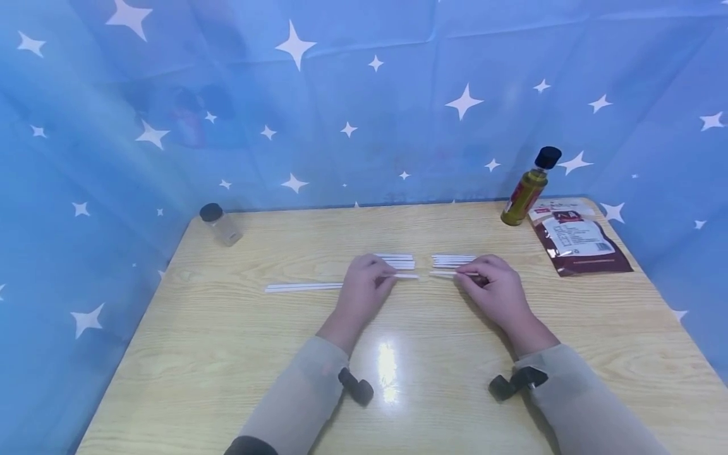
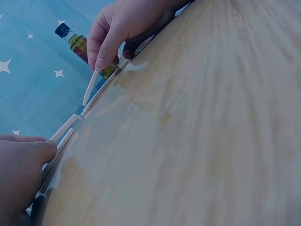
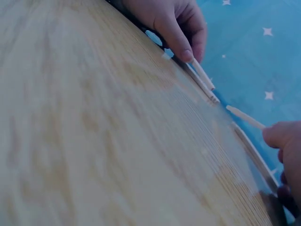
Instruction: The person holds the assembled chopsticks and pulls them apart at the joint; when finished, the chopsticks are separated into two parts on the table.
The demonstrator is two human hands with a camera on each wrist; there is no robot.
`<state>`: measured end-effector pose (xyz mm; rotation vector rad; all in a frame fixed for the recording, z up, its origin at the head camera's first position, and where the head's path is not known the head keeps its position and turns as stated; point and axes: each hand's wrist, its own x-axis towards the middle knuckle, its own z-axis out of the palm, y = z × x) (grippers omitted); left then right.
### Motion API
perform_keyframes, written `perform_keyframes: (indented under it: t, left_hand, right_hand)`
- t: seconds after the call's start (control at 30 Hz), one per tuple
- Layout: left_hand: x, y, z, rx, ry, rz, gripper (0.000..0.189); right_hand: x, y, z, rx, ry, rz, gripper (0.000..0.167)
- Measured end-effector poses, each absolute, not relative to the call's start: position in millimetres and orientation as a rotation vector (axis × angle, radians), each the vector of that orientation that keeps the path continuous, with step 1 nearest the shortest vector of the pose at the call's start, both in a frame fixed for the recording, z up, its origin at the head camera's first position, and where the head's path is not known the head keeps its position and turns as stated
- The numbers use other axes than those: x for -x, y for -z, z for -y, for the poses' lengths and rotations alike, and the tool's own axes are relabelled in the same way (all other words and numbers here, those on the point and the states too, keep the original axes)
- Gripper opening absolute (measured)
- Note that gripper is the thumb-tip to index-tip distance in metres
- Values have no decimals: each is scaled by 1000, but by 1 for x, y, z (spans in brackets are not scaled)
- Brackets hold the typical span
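Note:
My left hand (image 1: 363, 287) pinches a thin white stick (image 1: 407, 276) between thumb and fingers, its free end pointing right. Facing it, my right hand (image 1: 499, 292) pinches another thin white stick (image 1: 440, 273) that points left. In the head view a small gap separates the two tips; the right wrist view shows the right-hand stick's end (image 3: 235, 111) narrowing. Just beyond the hands, several white sticks lie side by side in a left group (image 1: 400, 261) and a right group (image 1: 449, 260). Longer white sticks (image 1: 301, 287) lie left of my left hand, partly hidden by it.
A clear jar with a black lid (image 1: 223, 227) stands at the table's back left. At the back right are a black-capped bottle (image 1: 526, 196) of yellow-green contents and a maroon and white packet (image 1: 577, 237). A blue star-patterned cloth (image 1: 341, 95) hangs behind the wooden table (image 1: 227, 366).

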<state>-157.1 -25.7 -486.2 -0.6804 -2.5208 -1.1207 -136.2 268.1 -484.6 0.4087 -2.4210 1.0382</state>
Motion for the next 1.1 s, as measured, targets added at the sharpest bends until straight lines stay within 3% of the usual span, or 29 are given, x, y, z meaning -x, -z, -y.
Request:
perform_keyframes:
  t: [0.27, 1.1]
  left_hand:
    - [161, 486, 24, 667, 1069, 2415, 8]
    - [163, 483, 18, 395, 1095, 2649, 7]
  right_hand:
    - [144, 484, -272, -480, -916, 2379, 13]
    - [145, 480, -267, -310, -917, 2520, 10]
